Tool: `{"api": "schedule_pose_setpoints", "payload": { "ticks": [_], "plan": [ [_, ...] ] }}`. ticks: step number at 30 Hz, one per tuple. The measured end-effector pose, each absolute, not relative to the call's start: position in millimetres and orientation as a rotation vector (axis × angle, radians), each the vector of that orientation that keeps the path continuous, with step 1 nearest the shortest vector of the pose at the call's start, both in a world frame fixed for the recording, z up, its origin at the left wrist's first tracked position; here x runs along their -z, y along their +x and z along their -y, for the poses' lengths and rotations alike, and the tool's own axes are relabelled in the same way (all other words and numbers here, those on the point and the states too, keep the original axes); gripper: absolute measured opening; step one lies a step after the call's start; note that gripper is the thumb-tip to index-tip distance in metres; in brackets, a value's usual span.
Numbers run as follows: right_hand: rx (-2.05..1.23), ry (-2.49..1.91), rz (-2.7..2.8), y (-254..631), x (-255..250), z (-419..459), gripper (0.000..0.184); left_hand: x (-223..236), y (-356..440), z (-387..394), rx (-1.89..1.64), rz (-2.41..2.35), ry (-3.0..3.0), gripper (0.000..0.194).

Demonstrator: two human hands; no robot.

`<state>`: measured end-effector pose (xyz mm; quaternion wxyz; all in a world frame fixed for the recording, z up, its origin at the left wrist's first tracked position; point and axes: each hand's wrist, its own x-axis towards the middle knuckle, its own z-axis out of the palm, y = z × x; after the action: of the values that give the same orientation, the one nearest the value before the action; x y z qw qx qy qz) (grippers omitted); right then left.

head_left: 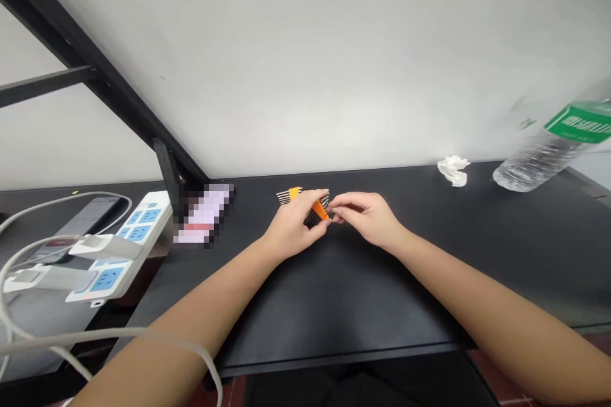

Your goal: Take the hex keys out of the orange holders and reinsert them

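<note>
The orange holder [320,209] sat over the counter [344,305], clamped between the left hand's [292,227] thumb and fingers. At its end, the right hand's [373,219] fingertips bunched close; whether they pinched anything could not be told. Dark rods [325,201] showed beside the holder (how many were seated was hidden). Just beyond the left hand, slim rods [283,197] lined up at a yellow piece [294,193].

Green bottle label [580,123] | white lettering [583,120] (blurred) | 0 words readable
</note>
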<state>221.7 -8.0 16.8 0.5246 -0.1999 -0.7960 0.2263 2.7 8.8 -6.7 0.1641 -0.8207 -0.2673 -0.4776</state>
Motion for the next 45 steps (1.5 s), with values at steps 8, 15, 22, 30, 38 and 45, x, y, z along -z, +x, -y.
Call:
{"api": "schedule_pose_setpoints", "payload": {
  "ticks": [8,15,22,30,38,45],
  "plan": [
    [-0.454,-0.485,1.924,226.6,-20.7,9.0,0.016,7.2,2.6,-9.0,1.369,0.785,-2.342,0.057],
    [-0.381,-0.457,1.971,226.8,-21.8,10.8,0.019,8.0,2.9,-8.9,1.363,0.777,-2.337,0.058],
    [-0.31,-0.397,2.028,227.8,-20.1,8.9,0.023,7.2,2.4,-8.5,1.339,0.758,-2.343,0.059],
    [-0.021,-0.404,2.202,229.3,-14.1,-1.3,0.031,6.6,2.2,-7.7,1.344,0.725,-2.333,0.058],
    [0.138,-0.324,2.125,229.9,-16.4,-0.4,0.025,8.5,0.2,-9.9,1.371,0.739,-2.325,0.06],
    [0.316,-0.349,2.095,229.3,-14.3,-2.9,0.019,7.5,0.4,-9.0,1.374,0.742,-2.322,0.061]
  ]
}}
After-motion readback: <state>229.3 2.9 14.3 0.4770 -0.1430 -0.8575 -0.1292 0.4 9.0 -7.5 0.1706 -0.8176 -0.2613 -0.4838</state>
